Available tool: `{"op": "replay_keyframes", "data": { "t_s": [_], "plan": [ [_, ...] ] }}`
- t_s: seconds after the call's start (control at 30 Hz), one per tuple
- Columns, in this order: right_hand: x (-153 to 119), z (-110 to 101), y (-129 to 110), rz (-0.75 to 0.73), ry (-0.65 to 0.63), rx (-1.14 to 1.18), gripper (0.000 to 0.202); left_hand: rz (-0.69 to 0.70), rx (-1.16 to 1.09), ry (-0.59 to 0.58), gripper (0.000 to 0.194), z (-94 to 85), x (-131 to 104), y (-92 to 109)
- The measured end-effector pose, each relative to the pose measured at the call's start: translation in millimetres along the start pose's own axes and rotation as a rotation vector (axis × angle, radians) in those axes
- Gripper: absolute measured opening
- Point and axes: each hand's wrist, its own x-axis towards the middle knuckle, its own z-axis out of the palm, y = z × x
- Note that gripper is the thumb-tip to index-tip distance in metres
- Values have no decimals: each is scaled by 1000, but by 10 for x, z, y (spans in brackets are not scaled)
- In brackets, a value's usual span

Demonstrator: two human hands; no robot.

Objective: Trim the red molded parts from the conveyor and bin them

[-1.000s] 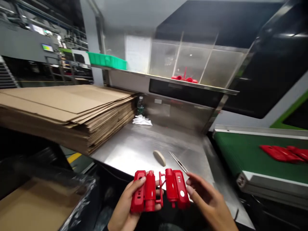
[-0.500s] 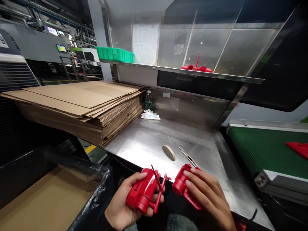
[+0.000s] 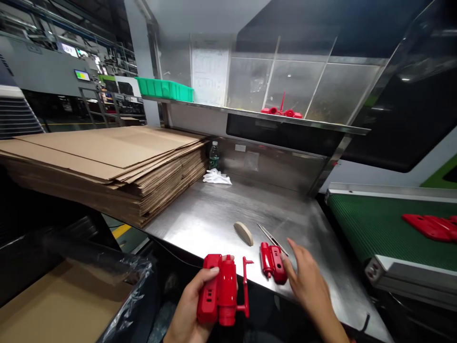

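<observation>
- Red part, lower centre of the frame: a glossy moulded plastic shell with a rounded barrel down its middle and a thin sprue stem jutting off its right side, held in the air just in front of the table edge.
- Left hand comes up from the bottom edge, palm under the part, fingers curled over its top left corner and thumb behind, grasping it upright.
- Second red part, the smaller half, lies flat on the steel table near its front edge, right of centre.
- Right hand reaches in from the lower right, palm down, fingers spread and loose, holding nothing; the fingertips are touching or just beside the second part's right side.
- Tweezers, thin bright metal, lie slanted just behind that part; a tan oval block sits to their left.
- The table is brushed, shiny and scuffed.
- Flat cardboard sheets are stacked at the left, corrugated edges showing.
- Green ribbed belt at the right carries more red parts.
</observation>
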Motion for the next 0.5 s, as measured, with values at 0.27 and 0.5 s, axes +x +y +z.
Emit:
{"op": "replay_keyframes", "data": {
  "t_s": [0.27,0.5],
  "plan": [
    [-824,-158,-420,91,-719,728,40,-56,19,-166,23,285,130,-325],
    [-1047,-297,-444,-574,-27,145,18,-334,-82,-274,27,496,121,-468]
  ]
}}
